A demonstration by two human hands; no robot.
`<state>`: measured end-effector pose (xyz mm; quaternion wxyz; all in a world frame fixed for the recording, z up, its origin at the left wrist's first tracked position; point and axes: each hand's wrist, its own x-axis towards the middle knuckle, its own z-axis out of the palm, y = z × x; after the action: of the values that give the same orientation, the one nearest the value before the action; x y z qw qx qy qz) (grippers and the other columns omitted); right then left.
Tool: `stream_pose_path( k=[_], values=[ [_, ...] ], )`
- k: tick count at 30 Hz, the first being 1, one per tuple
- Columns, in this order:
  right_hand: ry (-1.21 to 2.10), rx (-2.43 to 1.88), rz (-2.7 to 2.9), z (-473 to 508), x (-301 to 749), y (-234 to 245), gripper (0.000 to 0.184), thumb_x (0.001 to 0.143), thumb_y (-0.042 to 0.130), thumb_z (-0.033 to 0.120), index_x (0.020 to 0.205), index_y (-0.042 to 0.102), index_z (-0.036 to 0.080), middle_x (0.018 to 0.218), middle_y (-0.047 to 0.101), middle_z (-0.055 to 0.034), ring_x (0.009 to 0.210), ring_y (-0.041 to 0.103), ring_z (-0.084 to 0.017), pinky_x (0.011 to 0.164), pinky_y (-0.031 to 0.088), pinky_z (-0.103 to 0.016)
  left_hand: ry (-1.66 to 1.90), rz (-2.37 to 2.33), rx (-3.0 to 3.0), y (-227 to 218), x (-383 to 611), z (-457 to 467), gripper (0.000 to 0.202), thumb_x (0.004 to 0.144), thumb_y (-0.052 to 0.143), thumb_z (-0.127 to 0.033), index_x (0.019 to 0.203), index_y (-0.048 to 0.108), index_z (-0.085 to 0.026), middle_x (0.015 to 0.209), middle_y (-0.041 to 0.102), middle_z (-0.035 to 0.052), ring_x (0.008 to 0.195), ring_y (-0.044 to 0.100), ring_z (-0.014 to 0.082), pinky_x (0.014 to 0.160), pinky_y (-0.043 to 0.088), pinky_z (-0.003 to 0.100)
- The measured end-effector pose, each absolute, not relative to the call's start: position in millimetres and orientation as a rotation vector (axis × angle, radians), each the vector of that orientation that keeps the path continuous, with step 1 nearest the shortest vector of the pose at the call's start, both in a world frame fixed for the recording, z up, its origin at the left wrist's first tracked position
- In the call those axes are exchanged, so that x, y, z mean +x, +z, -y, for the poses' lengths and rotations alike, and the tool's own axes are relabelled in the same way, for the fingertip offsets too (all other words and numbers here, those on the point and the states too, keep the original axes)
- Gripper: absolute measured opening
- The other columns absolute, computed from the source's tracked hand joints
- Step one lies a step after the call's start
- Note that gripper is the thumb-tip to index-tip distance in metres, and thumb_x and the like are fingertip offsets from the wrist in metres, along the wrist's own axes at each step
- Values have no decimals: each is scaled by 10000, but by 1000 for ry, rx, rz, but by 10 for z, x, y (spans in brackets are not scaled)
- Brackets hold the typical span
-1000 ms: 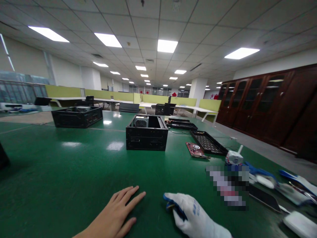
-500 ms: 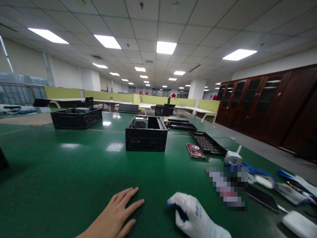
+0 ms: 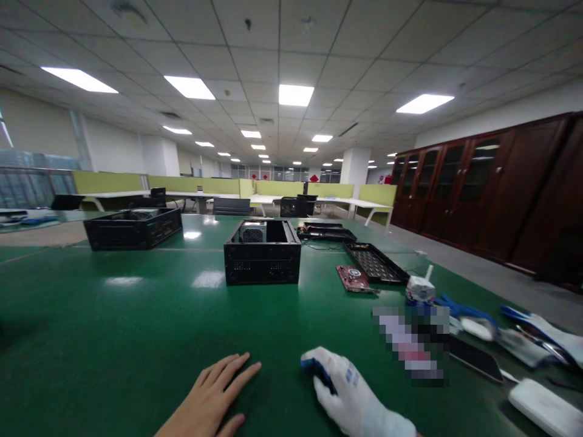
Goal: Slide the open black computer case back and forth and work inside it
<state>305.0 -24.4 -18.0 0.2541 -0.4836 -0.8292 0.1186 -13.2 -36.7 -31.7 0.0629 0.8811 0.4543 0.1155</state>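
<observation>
Both hands at the near side, over the green desk. Left hand: bare, palm down, fingers spread and pointing ahead, low at the desk top; firmness of contact cannot be judged. Right hand: white glove, blue on the palm side, blue print on the back; fingers curled in toward the thumb. Inside of the curl is hidden, so cannot tell whether it is pinching anything. The 2 hands are apart, green surface between them.

Computer case 1: black, on the desk straight ahead, well apart from both hands; perforated face toward the viewer, open side up. Grey power supply visible inside, at the left.

Computer case 2: black, farther left, set at an angle, also open upward.

Right of case 1: red circuit card with a round part on it, lying flat, just beside a rimmed black panel. Another black part lies behind these, near case 1.

Right side of desk: carton with straw, upright; blue-and-white glove; pixelated item, identity unreadable, nearest to the right hand; dark flat slab; white block.
</observation>
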Motion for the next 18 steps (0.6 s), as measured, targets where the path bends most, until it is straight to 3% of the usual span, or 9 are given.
stream_pose_path(
  k=[4, 8, 11, 14, 16, 18],
  values=[
    [305, -1413, 2236, 202, 3015, -199, 556, 858, 501, 154, 1410, 551, 112, 1198, 746, -164, 1097, 721, -273, 1016, 561, -439, 261, -1286, 2714, -255, -110, 287, 653, 961, 566, -326, 1546, 304, -451, 1621, 393, 60, 1450, 403, 381, 1141, 397, 651],
    [221, -1473, 2154, 132, 3030, -338, 462, 803, 564, 142, 1254, 664, 153, 1087, 779, -133, 1020, 750, -272, 935, 600, -367, 273, -1233, 2920, 26, -20, -140, 619, 966, 578, -263, 1519, 361, -437, 1536, 499, 23, 1425, 441, 323, 1170, 393, 577],
    [116, -1466, 2052, 44, 3114, -543, 527, 760, 605, 133, 1285, 635, 173, 1124, 778, -131, 1051, 744, -285, 956, 590, -349, 404, -1349, 3078, 432, 114, -711, 563, 980, 541, -195, 1505, 411, -351, 1519, 499, 53, 1429, 418, 301, 1189, 353, 540],
    [154, -1397, 1974, -20, 3191, -645, 538, 839, 561, 141, 1368, 565, 240, 1129, 783, -82, 1030, 749, -240, 945, 585, -312, 587, -1565, 3073, 867, 253, -1368, 466, 1022, 505, -225, 1483, 442, -253, 1532, 455, 108, 1446, 368, 311, 1195, 319, 545],
    [229, -1397, 1972, -39, 3201, -624, 493, 884, 509, 139, 1357, 576, 261, 1120, 787, -60, 1012, 753, -220, 930, 589, -306, 696, -1757, 2985, 1074, 326, -1760, 459, 1021, 559, -311, 1460, 453, -226, 1504, 471, 123, 1386, 443, 332, 1137, 386, 592],
    [289, -1420, 1976, -55, 3186, -582, 469, 912, 474, 150, 1355, 591, 252, 1187, 769, -67, 1083, 735, -224, 990, 571, -334, 691, -1903, 2867, 1171, 385, -2059, 427, 1001, 611, -377, 1382, 523, -205, 1402, 558, 114, 1244, 573, 311, 1041, 487, 574]
  ],
)
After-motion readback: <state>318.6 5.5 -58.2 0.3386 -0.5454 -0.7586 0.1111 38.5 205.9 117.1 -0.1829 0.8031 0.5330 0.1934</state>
